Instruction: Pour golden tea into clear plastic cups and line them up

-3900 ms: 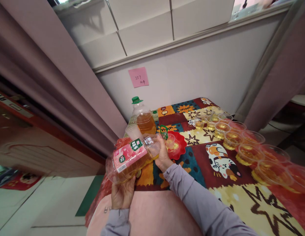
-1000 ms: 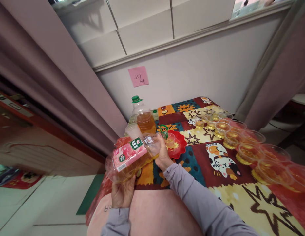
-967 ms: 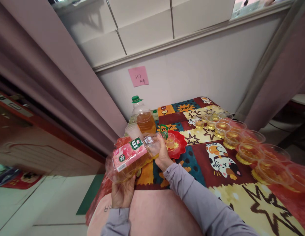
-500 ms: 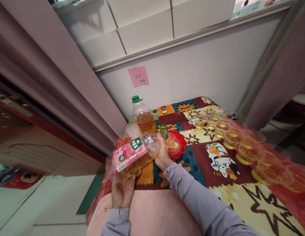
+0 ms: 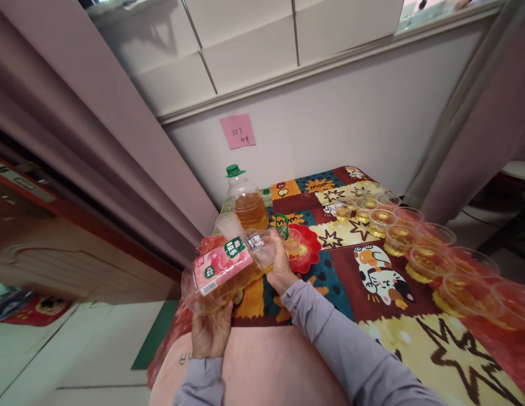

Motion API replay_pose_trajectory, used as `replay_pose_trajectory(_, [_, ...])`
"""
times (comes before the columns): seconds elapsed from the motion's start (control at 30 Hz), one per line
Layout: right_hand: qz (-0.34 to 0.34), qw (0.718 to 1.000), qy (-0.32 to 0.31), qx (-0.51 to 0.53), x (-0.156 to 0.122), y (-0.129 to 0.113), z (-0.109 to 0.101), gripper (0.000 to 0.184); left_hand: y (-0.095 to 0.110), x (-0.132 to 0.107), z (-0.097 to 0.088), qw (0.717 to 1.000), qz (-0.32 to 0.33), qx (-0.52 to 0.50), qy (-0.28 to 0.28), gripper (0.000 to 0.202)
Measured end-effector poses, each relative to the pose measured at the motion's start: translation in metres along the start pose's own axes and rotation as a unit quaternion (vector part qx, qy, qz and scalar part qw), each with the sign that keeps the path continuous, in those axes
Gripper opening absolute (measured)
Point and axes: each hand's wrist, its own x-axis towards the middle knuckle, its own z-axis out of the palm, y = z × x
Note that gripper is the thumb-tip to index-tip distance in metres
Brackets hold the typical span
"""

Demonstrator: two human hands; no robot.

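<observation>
I hold a big clear bottle [image 5: 223, 272] with a pink label, tipped on its side with its mouth to the right. It has a little yellow liquid in it. My left hand [image 5: 210, 334] is closed under its base. My right hand [image 5: 279, 266] is wrapped round its neck by the green handle ring. The mouth points at a small clear cup [image 5: 292, 242] standing on a red plate [image 5: 309, 251].
A second bottle with a green cap [image 5: 244, 200] stands upright at the table's far left. Several clear cups of yellow liquid [image 5: 418, 248] line the right side of the patterned tablecloth [image 5: 384, 332]. A wall with a pink note [image 5: 237, 131] lies behind.
</observation>
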Motion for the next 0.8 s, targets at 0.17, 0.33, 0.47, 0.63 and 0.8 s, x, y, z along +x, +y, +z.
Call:
replay_pose_trajectory(0.17, [0.002, 1.0, -0.004, 0.0, -0.001, -0.001, 0.002, 0.035, 0.001, -0.002, -0.008, 1.0, 0.018, -0.023, 0.002, 0.069])
replay_pose_trajectory(0.33, [-0.006, 1.0, 0.009, 0.003, 0.0, 0.0, 0.0, 0.033, 0.002, -0.004, -0.013, 0.999, 0.019, -0.024, 0.028, 0.067])
replay_pose_trajectory(0.47, [0.001, 1.0, -0.012, -0.006, 0.0, 0.0, -0.002, 0.037, 0.002, -0.004, -0.012, 0.999, 0.023, -0.007, 0.033, 0.064])
replay_pose_trajectory(0.63, [-0.003, 1.0, -0.002, -0.003, 0.0, 0.0, 0.0, 0.036, 0.002, -0.004, -0.011, 0.999, 0.014, -0.011, 0.029, 0.064])
replay_pose_trajectory(0.8, [-0.005, 1.0, -0.012, -0.004, 0.0, 0.0, 0.0, 0.037, 0.001, -0.002, -0.009, 1.0, -0.001, -0.02, -0.011, 0.06])
